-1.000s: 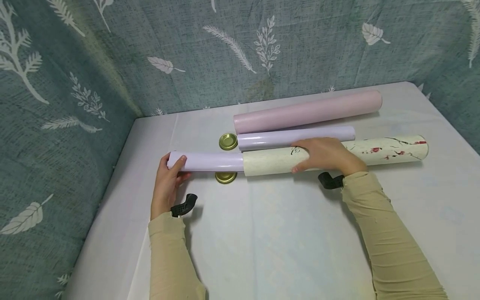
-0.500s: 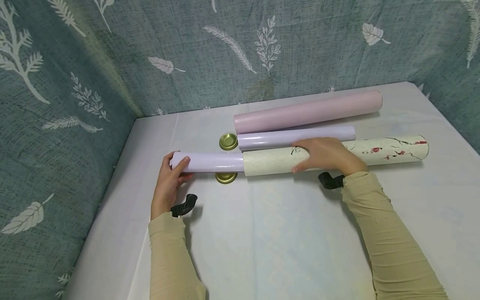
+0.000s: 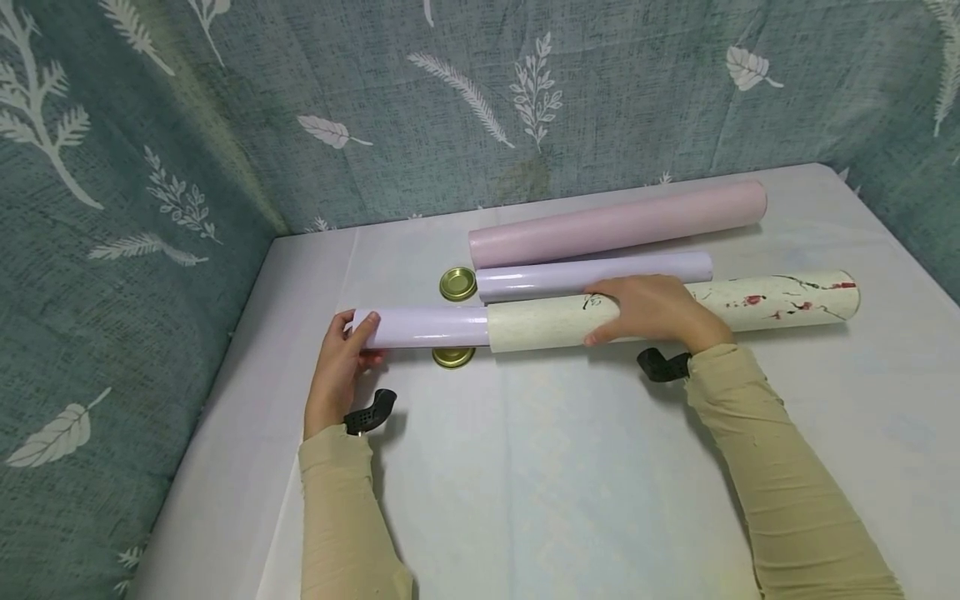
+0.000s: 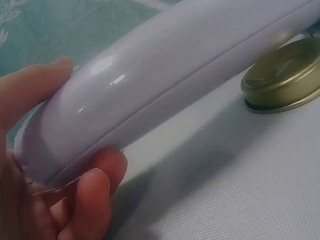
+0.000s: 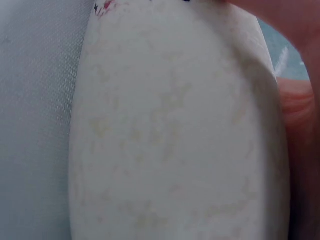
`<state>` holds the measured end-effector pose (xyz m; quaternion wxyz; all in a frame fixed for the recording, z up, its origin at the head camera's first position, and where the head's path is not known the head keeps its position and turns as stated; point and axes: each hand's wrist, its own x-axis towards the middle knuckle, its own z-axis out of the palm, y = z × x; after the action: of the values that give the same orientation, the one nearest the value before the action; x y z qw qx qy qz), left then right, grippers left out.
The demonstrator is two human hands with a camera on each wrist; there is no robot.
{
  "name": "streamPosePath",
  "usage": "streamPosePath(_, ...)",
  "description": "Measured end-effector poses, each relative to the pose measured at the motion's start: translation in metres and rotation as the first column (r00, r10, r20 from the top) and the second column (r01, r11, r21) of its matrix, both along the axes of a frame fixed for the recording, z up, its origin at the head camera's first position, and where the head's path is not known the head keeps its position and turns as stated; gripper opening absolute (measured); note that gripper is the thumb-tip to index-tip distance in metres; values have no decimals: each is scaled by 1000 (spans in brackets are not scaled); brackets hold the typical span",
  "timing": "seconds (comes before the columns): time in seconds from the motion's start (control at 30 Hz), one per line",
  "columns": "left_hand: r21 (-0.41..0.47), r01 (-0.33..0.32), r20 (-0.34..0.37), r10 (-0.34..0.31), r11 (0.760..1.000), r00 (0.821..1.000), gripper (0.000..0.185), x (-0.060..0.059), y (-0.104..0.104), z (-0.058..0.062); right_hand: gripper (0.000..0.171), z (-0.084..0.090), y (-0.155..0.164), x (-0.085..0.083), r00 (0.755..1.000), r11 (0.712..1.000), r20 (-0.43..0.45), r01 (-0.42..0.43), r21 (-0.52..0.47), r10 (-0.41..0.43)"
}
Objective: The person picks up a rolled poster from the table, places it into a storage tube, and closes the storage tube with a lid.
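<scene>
A cream tube printed with red blossoms lies across the white table. A glossy lilac roll sticks out of its left end. My left hand grips the roll's free left end, thumb on top and fingers curled beneath. My right hand wraps over the cream tube near its middle and holds it down. A gold cap lies on the table just under the roll, partly hidden by it.
Behind the tube lie a second lilac roll and a longer pink tube. Another gold cap sits at the lilac roll's left end. Teal leaf-print fabric walls the table at the back and left.
My left hand has slid the lilac roll rightward, further into the cream tube, so less of it shows. The right hand and cream tube have stayed put.
</scene>
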<state>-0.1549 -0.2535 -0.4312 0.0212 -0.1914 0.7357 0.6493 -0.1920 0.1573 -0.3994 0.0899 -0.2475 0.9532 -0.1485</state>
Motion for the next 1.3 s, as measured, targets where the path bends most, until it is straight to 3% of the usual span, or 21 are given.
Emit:
streamPosePath(0.23,26,1,-24,0,1000,1000,53,1,-2,0,78,0,-1,0,1000,1000,-9,1,-3,-1)
streamPosePath(0.6,10,-9,-40,9,1000,999,54,1,-2,1,79,2,-1,0,1000,1000,-5,1,-3,-1)
streamPosePath(0.87,53,32,-68,-28,998,997,46,2,1,0,79,2,-1,1,1000,1000,5,7,-1,-7)
streamPosePath(1.3,83,23,-92,-15,996,996,44,2,2,-1,79,1,0,1,1000,1000,5,1,-19,-1)
